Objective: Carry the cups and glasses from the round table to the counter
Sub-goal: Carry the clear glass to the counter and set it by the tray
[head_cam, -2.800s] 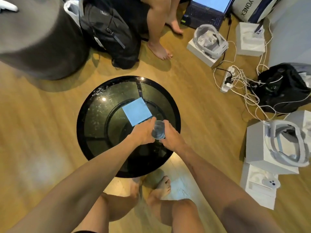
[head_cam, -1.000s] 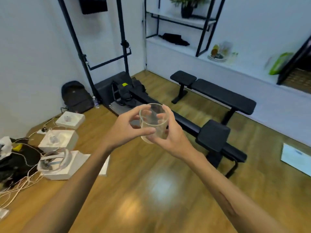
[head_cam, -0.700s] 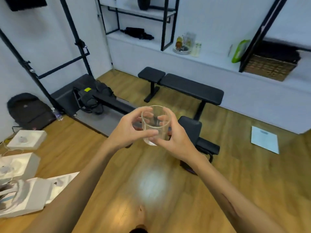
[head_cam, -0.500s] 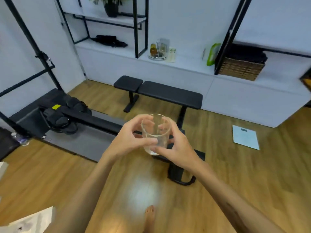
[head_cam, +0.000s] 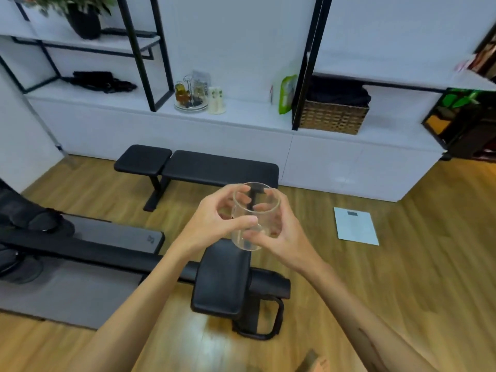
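A clear, empty drinking glass is held upright in mid-air before me, over the wooden floor. My left hand grips its left side with thumb and fingers curled round it. My right hand grips its right side the same way. Ahead along the wall runs the white counter. On it stands a glass tray with jars and glasses and a pale cup beside it. The round table is out of view.
A black weight bench stands between me and the counter. A rowing machine with a black seat lies across the floor just below my hands. A bathroom scale lies at right. A wicker basket and green bag sit on the counter.
I have lifted the glass off the round table, turned away from it and moved across the room. The counter and bench are now nearer and centred. Both hands keep the same grip.
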